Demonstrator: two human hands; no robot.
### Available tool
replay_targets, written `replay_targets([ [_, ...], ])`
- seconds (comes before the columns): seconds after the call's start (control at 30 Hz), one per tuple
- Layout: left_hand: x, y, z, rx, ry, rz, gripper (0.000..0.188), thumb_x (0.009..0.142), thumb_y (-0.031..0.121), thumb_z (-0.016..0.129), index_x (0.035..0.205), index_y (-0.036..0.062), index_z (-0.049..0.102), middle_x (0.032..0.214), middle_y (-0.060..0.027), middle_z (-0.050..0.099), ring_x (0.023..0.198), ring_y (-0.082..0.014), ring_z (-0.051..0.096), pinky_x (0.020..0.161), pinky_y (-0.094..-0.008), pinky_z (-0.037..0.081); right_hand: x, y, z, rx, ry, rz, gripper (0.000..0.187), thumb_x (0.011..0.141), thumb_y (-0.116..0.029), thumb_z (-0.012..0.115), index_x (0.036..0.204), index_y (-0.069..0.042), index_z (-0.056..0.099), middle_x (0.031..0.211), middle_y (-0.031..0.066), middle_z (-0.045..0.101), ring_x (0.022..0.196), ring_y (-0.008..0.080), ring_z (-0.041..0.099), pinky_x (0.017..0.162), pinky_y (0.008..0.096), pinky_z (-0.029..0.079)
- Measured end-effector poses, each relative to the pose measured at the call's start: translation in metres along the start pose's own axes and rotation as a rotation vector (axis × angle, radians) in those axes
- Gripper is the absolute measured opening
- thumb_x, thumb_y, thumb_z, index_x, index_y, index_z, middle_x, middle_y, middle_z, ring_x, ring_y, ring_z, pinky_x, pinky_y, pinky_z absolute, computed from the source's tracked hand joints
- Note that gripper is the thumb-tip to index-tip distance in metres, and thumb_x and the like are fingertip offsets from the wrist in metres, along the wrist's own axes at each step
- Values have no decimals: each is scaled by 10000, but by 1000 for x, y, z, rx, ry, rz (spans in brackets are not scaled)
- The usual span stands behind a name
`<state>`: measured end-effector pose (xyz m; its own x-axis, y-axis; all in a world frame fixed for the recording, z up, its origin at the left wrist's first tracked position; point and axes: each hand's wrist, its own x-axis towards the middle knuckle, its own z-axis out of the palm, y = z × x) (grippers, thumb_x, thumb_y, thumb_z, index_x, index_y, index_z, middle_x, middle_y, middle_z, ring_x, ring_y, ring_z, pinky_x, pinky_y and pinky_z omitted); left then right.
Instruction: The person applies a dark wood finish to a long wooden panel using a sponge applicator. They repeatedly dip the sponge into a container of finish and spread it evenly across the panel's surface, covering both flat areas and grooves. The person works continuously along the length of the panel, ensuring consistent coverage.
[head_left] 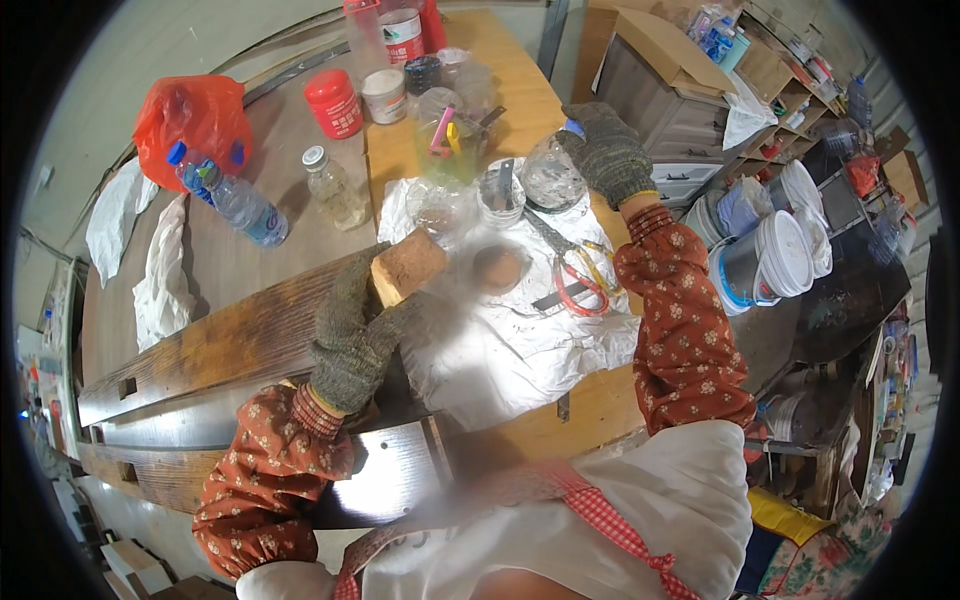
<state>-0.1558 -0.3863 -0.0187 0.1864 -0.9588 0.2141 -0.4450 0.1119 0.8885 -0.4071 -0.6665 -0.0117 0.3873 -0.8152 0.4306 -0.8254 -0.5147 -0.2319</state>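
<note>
My left hand (355, 340), in a grey-green knit glove, is closed around the end of a dark brown wooden piece (408, 265), whose lighter end face shows between thumb and fingers. Off to the right, my right hand (612, 150), gloved likewise, is closed at the top of a clear plastic bottle (553, 180); a bit of blue shows by its fingertips. Beside that bottle stands a clear cup (500, 195) with a dark-bladed tool in it. Red-handled scissors (580, 290) lie on a crumpled white sheet (500, 350), near a small round container (500, 270) of brown material.
Long dark boards (230, 320) extend to the left. Farther back stand a glass jar (335, 190), a blue-capped water bottle (245, 208), a red tub (333, 104) and a red plastic bag (195, 120). White buckets (780, 255) stand at the right.
</note>
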Motion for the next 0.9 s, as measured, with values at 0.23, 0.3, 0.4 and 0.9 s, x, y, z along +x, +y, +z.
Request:
replay_targets([
  [0.23, 2, -8, 0, 68, 3, 73, 541, 877, 130, 716, 1337, 3, 463, 1246, -104, 570, 1109, -183, 568, 942, -332, 496, 12, 26, 16, -222, -67, -170, 479, 888, -376, 612, 1311, -156, 565, 1293, 150, 568, 1225, 330, 519, 1032, 433, 410],
  [0.3, 2, -4, 2, -21, 37, 47, 544, 875, 87, 698, 1353, 16, 449, 1216, -103, 575, 1066, -189, 583, 901, -324, 506, 9, 2, -9, -65, -104, 20, 455, 885, -363, 609, 1294, -168, 576, 1263, 154, 586, 1207, 333, 529, 1020, 439, 415],
  [0.4, 1, 11, 2, -330, 58, -75, 559, 874, 30, 667, 1378, 37, 426, 1124, -86, 582, 899, -146, 617, 711, -265, 550, -3, -37, -67, -174, -26, -90, 391, 877, -315, 556, 1215, -124, 597, 1111, 167, 640, 1034, 334, 615, 885, 455, 489],
  [0.9, 2, 18, 3, -237, 142, 59, 530, 876, 74, 683, 1352, 28, 455, 1201, -83, 570, 1064, -165, 572, 906, -313, 495, -80, -86, -70, 376, -76, -300, 395, 855, -310, 651, 1210, -138, 636, 1085, 126, 649, 998, 313, 625, 846, 427, 493],
])
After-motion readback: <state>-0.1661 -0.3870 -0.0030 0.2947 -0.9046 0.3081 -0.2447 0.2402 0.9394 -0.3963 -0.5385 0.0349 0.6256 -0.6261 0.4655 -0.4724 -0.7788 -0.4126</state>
